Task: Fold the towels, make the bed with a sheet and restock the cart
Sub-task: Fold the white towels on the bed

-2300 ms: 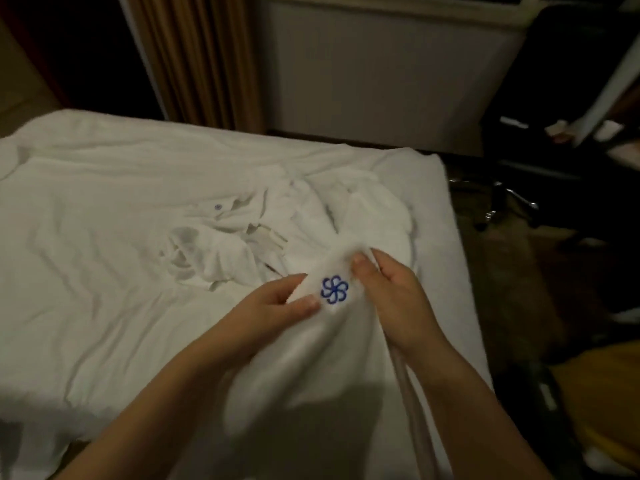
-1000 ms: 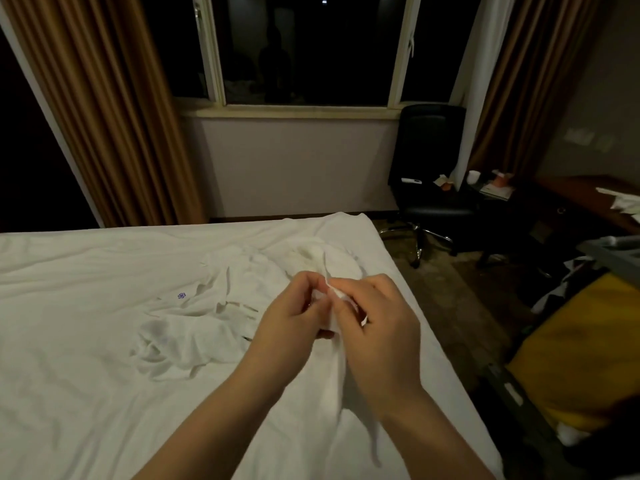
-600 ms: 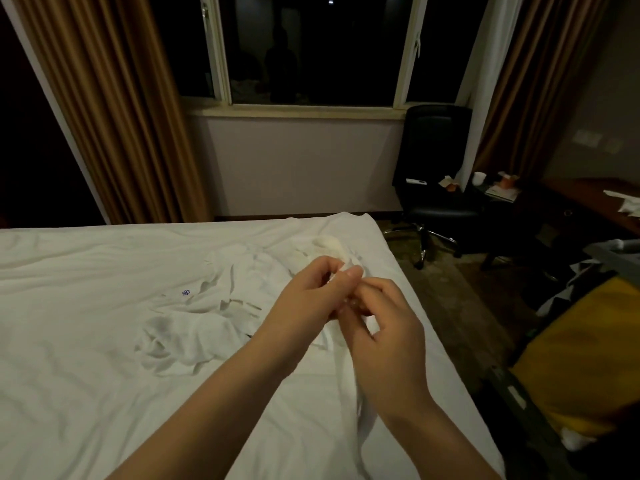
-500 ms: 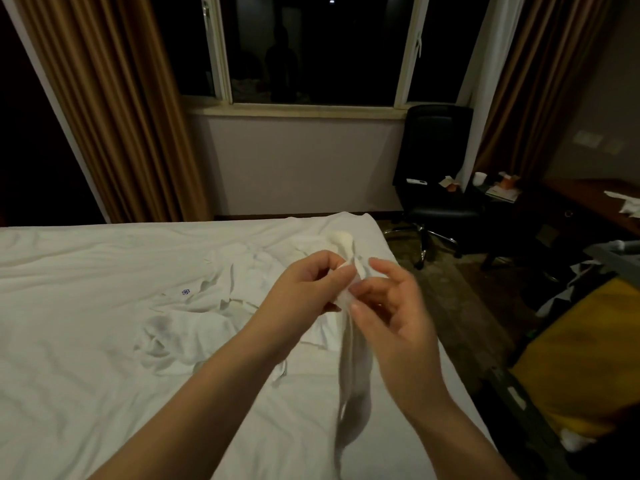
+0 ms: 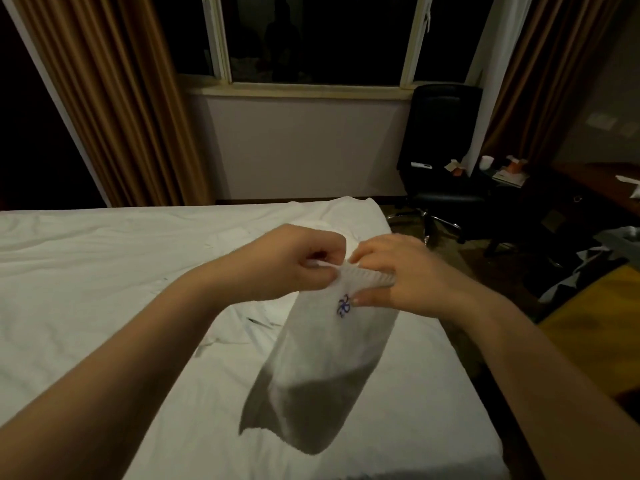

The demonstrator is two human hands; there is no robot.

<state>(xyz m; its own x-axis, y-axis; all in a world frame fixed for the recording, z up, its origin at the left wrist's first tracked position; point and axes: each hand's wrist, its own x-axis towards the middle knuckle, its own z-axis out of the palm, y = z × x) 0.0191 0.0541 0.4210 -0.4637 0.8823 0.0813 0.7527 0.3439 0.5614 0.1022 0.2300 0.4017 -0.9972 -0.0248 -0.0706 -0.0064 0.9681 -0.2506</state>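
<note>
Hand towel (image 5: 329, 368), bunched half a second ago, now hangs spread above the bed (image 5: 86, 271), blue logo (image 5: 344, 305) facing. Grip: left hand (image 5: 294, 261) and right hand (image 5: 398, 271) each pinch its top edge; looks ready for folding

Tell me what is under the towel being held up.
Under the towel lies the white bed sheet. Crumpled linen shows beside its left edge; the rest behind the towel is hidden.

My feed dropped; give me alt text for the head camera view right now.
A left hand and a right hand pinch the top edge of a small white terry towel with a blue embroidered emblem, which hangs above a bed's rumpled white sheet. Behind stand brown curtains, a dark window and a black office chair.
</note>
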